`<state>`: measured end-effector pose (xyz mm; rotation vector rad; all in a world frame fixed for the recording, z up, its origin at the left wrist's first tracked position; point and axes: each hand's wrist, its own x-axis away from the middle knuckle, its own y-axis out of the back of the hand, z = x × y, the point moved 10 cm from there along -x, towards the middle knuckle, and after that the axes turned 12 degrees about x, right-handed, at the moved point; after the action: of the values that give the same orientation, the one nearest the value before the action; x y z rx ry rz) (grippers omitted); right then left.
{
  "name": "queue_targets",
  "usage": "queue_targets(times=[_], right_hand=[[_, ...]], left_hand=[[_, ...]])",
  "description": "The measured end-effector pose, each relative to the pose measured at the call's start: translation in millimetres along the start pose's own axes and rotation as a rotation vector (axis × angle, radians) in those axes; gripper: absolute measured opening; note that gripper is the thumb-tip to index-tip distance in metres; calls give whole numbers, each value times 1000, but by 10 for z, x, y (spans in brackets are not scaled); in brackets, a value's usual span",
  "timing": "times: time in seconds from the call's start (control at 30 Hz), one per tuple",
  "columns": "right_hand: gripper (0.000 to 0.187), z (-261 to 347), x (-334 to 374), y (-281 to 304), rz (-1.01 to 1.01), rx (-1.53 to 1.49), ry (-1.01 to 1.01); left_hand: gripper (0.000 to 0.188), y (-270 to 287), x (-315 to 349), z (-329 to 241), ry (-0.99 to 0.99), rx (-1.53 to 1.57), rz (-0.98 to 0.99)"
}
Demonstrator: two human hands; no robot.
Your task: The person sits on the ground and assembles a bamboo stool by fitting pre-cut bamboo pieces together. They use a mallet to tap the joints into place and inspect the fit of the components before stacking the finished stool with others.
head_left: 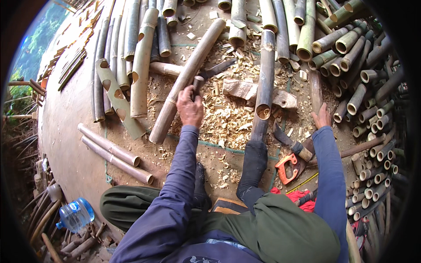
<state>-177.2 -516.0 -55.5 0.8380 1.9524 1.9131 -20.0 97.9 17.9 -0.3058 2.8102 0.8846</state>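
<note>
My left hand (190, 107) is closed round an upright, short, dark tool handle (198, 82); its working end is hidden. A bamboo pole (188, 81) lies slanted right beside that fist. My right hand (322, 117) grips the near end of a brown wooden stick (315, 90) on the right. Between the hands, a bamboo pole (265, 61) with a round hole cut near its near end rests across a wooden block (241, 90). My foot (255, 160), in a dark sock, is against its near end.
Shavings (228, 118) cover the middle ground. A dark blade (221, 68) lies beyond the left fist. Near my right forearm are an orange-handled saw (286, 169) and a curved-blade tool (283, 135). Stacked bamboo (372, 153) lines the right; notched bamboo (118, 98) and a water jug (76, 215) are left.
</note>
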Motion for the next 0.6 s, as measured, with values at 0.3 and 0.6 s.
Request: queue_targets(times=[0.3, 0.6], right_hand=[[61, 585, 1023, 661, 447, -2212, -65], [60, 284, 1960, 909, 147, -1989, -168]], left_hand=[[15, -404, -105, -1325, 391, 1307, 396], [27, -1819, 1679, -2897, -623, 317, 960]])
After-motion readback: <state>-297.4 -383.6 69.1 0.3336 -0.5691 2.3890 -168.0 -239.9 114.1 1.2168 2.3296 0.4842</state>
